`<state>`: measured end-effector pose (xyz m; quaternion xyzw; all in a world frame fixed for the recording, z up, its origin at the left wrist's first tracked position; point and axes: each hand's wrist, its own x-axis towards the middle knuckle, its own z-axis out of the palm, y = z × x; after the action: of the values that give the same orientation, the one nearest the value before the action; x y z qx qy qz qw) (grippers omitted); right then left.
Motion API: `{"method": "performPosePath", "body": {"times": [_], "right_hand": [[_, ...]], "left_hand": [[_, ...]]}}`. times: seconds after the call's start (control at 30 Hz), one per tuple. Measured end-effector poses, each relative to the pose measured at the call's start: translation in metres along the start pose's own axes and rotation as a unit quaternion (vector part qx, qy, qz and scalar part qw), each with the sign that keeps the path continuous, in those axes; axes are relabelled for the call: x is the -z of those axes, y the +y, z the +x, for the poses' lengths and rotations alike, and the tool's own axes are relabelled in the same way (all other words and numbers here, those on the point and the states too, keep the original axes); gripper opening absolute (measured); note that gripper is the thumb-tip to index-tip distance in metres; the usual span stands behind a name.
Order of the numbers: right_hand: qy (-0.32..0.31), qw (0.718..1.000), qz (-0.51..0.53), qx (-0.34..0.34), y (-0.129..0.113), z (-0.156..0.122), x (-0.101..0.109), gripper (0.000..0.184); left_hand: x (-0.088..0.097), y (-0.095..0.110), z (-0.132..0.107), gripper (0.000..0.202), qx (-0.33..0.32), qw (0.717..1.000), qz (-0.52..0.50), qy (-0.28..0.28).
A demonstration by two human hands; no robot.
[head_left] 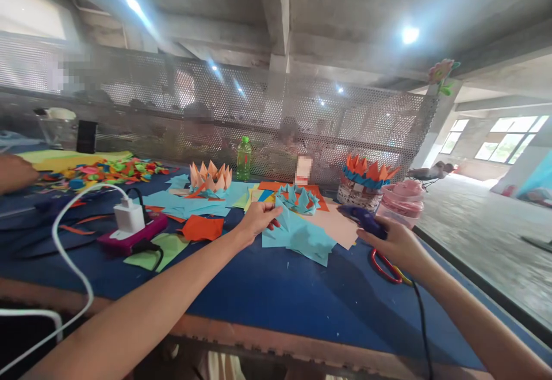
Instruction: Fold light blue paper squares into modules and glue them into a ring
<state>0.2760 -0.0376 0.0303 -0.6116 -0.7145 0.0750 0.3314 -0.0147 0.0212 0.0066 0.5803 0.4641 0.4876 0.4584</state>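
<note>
My left hand [260,221] pinches a folded piece of light blue paper [282,217] between thumb and fingers. Just behind it sits a light blue and orange folded-paper ring [304,200] with pointed tips. Loose light blue sheets [302,241] lie under the pinched piece. My right hand [390,239] is wrapped around a dark blue glue gun [364,219], its nozzle pointing left toward the paper ring. From the gun a black cord [420,322] runs down over the table edge. Scissors [385,268] with red and yellow handles lie below my right hand.
On the blue table [276,294] stand a peach paper crown [211,179], a green bottle [244,158], an orange-and-blue paper piece [366,170] and pink containers [403,202]. A power strip [129,236] sits left. Another person's hand [17,174] shows far left. A perforated screen [164,121] stands behind.
</note>
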Motion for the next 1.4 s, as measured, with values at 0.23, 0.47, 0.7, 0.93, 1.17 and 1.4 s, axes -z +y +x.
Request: {"method": "performPosePath", "body": {"times": [0.23, 0.47, 0.7, 0.93, 1.17, 1.4], "right_hand": [[-0.047, 0.976, 0.193, 0.094, -0.025, 0.03, -0.066, 0.037], [-0.065, 0.965, 0.21, 0.145, -0.018, 0.011, -0.092, 0.025], [-0.088, 0.96, 0.163, 0.208, -0.028, -0.001, -0.085, 0.017], [-0.09, 0.96, 0.166, 0.205, -0.027, -0.002, -0.09, 0.021], [-0.101, 0.964, 0.173, 0.174, -0.025, -0.001, -0.092, 0.022], [-0.097, 0.967, 0.176, 0.156, -0.024, -0.001, -0.093, 0.026]], "left_hand": [[0.006, -0.007, 0.007, 0.02, 0.004, 1.0, 0.015, 0.025], [0.01, -0.009, 0.012, 0.018, 0.012, 0.998, 0.02, 0.066], [0.007, -0.002, 0.007, 0.02, 0.014, 0.998, 0.006, 0.066], [0.001, 0.002, 0.002, 0.029, 0.004, 0.998, -0.001, 0.056], [0.001, 0.001, 0.002, 0.027, -0.001, 0.999, 0.002, 0.054], [0.001, 0.0, 0.003, 0.022, -0.004, 0.999, 0.003, 0.05]]}}
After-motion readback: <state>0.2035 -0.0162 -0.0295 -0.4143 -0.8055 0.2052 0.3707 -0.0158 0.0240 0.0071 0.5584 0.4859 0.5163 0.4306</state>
